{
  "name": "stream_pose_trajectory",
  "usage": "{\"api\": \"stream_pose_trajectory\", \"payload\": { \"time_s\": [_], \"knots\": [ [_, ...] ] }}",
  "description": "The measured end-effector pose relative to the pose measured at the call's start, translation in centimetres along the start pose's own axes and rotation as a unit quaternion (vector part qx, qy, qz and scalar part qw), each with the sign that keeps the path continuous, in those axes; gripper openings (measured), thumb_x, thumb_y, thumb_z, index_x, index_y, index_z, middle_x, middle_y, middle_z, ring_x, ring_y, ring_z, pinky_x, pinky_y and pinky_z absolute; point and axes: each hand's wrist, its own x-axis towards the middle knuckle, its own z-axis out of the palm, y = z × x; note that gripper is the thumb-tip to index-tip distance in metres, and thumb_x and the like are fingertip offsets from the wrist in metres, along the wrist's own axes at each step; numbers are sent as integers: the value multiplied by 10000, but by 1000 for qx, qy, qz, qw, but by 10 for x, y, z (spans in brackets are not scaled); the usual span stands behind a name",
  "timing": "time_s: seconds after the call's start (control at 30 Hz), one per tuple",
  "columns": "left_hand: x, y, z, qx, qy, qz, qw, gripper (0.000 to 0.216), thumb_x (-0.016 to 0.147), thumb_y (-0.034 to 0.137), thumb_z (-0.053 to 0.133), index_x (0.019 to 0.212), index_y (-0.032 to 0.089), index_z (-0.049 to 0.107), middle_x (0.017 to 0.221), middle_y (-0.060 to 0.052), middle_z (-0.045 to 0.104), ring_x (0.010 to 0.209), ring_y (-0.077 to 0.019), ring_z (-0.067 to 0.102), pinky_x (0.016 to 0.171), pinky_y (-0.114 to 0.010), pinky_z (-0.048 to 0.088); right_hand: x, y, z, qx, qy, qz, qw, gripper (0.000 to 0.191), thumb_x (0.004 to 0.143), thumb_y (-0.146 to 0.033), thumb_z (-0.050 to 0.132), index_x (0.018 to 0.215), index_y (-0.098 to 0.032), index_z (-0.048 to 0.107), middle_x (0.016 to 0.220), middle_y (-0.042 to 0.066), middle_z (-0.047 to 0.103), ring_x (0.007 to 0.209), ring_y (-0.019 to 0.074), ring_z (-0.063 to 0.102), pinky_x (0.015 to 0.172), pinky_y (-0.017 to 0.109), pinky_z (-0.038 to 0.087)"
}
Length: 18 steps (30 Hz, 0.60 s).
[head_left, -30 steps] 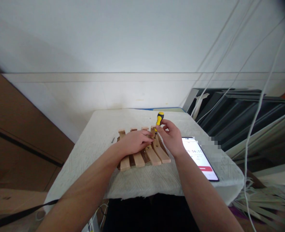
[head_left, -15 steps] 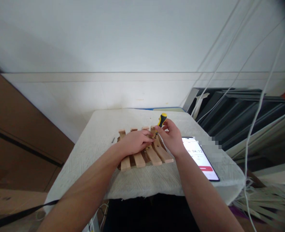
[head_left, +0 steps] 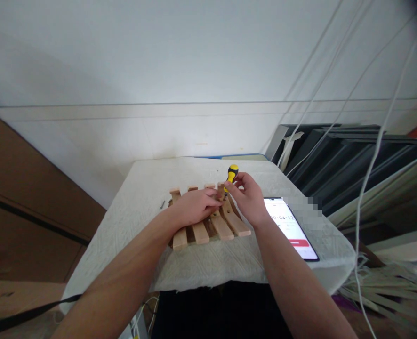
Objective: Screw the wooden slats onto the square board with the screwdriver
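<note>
A wooden piece with several curved slats lies on the covered table. My left hand rests across the slats, its fingertips drawn together beside the screwdriver's tip; whatever they pinch there is too small to make out. In the fingers of my right hand is a yellow and black screwdriver, handle up and slightly tilted. Its tip meets the rightmost slat, where dark holes show. Left of the wooden piece, a small screw lies on the cloth.
A phone with a lit timer screen lies right of my right forearm. Pale textured cloth covers the table. White cables hang at the right, before dark panels leaning on the wall. Brown cardboard stands at the left.
The screwdriver's handle has tipped a little from its earlier rightward lean to a more upright angle. Both hands keep their places on the wood; the whole view has shifted slightly.
</note>
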Motion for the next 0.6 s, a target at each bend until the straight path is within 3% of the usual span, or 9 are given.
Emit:
{"api": "stream_pose_trajectory", "payload": {
  "time_s": [0.2,0.43,0.6],
  "knots": [
    [0,-1,2,2,0,1,1000,291,940,225,439,1086,187,689,1233,-88,598,1105,-197,583,971,-330,462,-1,-3,-1,5,-15,-12,1000,295,814,-423,556,989,-192,613,957,69,649,741,167,548,635,304,453],
    [0,0,0,8,-14,-3,1000,271,932,229,457,1053,196,697,1166,-80,617,1056,-191,603,936,-322,478,1,1,1,-28,6,2,1000,280,756,-443,628,844,-187,555,741,2,556,645,141,493,580,280,404],
    [0,0,0,10,-9,1,1000,269,926,210,466,1072,196,691,1190,-78,609,1083,-191,590,956,-323,468,1,2,1,-66,31,13,997,284,749,-455,626,785,-194,523,693,-9,542,633,146,492,592,288,390]
  ]
}}
